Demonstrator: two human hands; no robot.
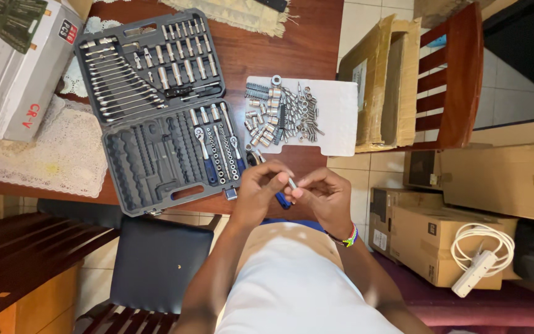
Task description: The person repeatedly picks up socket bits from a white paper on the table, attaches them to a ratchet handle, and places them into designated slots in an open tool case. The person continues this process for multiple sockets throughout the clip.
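View from above, my hands at lower centre of the frame, just off the near edge of the counter (pixel 316 43). My left hand (pixel 259 188) is closed around a blue-handled driver (pixel 282 199), its handle showing below my fingers; my right hand (pixel 324 196) pinches a small silver bit (pixel 292 183) between thumb and forefinger, the two hands touching at the tool. The open grey tool case (pixel 156 111) lies at upper left, its ratchets and spanners seated in their slots. Loose sockets and bits (pixel 279 114) are spread on a white sheet (pixel 341 117) at upper centre. For a clean fit, I judge the bit should be kept in line with the driver's shaft and pressed straight, while my left hand holds the handle steady.
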